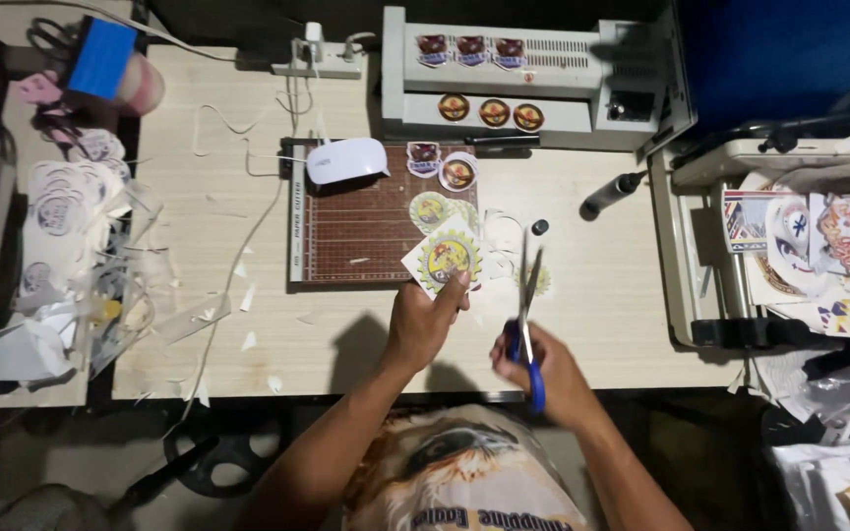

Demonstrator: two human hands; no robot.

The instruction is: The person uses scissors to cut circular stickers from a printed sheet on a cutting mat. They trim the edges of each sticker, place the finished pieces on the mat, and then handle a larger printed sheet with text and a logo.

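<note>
Wooden desk (602,295) | left hand (423,320) pinching sticker sheet (442,260) | right hand (543,369) gripping scissors (526,315)

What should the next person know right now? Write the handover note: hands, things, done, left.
Left hand: fingers pinch a printed sticker sheet over the cutting mat.
Right hand: grips blue-handled scissors, blades pointing up beside the sheet.
Done: round stickers lie cut out on the mat; paper scraps litter the table.
Left: the held sticker still has its white border; more printed sheets wait on the right.
</note>
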